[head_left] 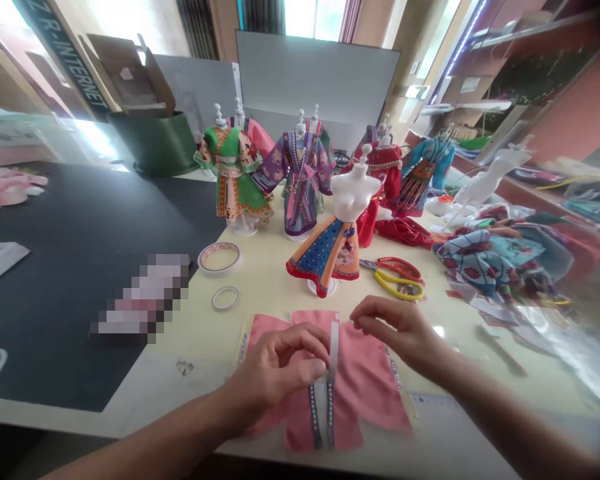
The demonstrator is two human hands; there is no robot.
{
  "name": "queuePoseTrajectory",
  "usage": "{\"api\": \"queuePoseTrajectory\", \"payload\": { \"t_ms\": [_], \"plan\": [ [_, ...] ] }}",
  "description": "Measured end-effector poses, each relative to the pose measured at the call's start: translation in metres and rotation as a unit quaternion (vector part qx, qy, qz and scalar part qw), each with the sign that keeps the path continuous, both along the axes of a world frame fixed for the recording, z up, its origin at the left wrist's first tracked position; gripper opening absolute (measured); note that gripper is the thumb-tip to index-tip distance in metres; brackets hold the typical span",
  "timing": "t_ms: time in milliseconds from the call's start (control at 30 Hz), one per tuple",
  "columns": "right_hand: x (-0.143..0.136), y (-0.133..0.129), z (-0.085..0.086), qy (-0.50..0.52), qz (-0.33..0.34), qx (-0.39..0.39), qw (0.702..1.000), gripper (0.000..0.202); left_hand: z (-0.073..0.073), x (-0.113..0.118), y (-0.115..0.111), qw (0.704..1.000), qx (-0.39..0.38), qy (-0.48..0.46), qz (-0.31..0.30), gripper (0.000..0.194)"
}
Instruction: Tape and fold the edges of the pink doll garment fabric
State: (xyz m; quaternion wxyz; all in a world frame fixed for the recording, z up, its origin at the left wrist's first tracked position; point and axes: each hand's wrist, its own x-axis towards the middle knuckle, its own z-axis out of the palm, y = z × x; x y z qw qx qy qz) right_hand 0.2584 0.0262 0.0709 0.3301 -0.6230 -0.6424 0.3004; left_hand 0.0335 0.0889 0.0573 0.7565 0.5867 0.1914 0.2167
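A pink garment piece point(360, 373) lies flat near the table's front edge, with beaded trim along its centre opening and sleeve ends. A narrow white strip point(334, 350) runs down its middle, above the opening. Over the garment's left half is my left hand point(285, 363), its fingers curled and the thumb near the index finger beside the strip; whether something small is pinched there I cannot make out. My right hand point(395, 327) hovers at the garment's upper right, fingers bent and thumb close to the fingertips, with no object discernible there.
Behind the garment stands a white mannequin point(356, 193) in an orange and blue skirt, with several dressed mannequins beyond. Scissors point(397, 283) lie right of it. Two tape rolls, the larger one point(220, 258) farther back, lie left. Fabric scraps point(485, 257) are heaped at the right.
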Motion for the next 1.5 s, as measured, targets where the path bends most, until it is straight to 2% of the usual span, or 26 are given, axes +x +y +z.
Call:
{"api": "queuePoseTrajectory", "payload": {
  "t_ms": [100,167,333,433,767,900,1033,1167,1300,1400,1500],
  "plan": [
    [-0.017,-0.010,0.009,0.136,0.011,-0.035,0.990,0.015,0.000,-0.004,-0.010,0.998,0.051,0.022,-0.012,0.007],
    [-0.025,-0.014,0.014,0.174,0.022,-0.056,0.983,0.015,0.001,-0.006,-0.016,0.996,0.072,0.044,-0.016,0.007],
    [-0.033,-0.020,0.021,0.130,0.042,-0.075,0.988,0.018,0.004,-0.011,-0.025,0.993,0.097,0.066,-0.002,0.008],
    [-0.035,-0.023,0.022,0.105,0.056,-0.076,0.990,0.012,0.005,-0.014,-0.028,0.991,0.112,0.072,-0.006,0.008],
    [-0.042,-0.025,0.030,0.082,0.100,-0.105,0.986,0.011,0.006,-0.023,-0.035,0.979,0.176,0.103,-0.017,0.006],
    [-0.044,-0.026,0.027,0.069,0.115,-0.122,0.983,0.012,0.007,-0.026,-0.037,0.978,0.182,0.105,-0.014,0.005],
    [-0.047,-0.030,0.021,0.037,0.126,-0.095,0.987,0.015,0.005,-0.030,-0.038,0.975,0.187,0.117,-0.013,0.004],
    [-0.053,-0.040,0.025,-0.002,0.105,0.005,0.995,0.015,-0.003,-0.034,-0.032,0.970,0.166,0.172,0.034,0.006],
    [-0.057,-0.047,0.032,0.028,0.046,0.098,0.994,0.015,-0.010,-0.044,-0.021,0.970,0.074,0.207,0.107,0.013],
    [-0.058,-0.046,0.030,0.074,-0.004,0.077,0.994,0.017,-0.010,-0.051,-0.017,0.978,-0.002,0.163,0.129,0.018],
    [-0.059,-0.041,0.021,0.139,-0.019,0.023,0.990,0.020,-0.010,-0.053,-0.016,0.985,-0.034,0.107,0.128,0.021]
  ]
}}
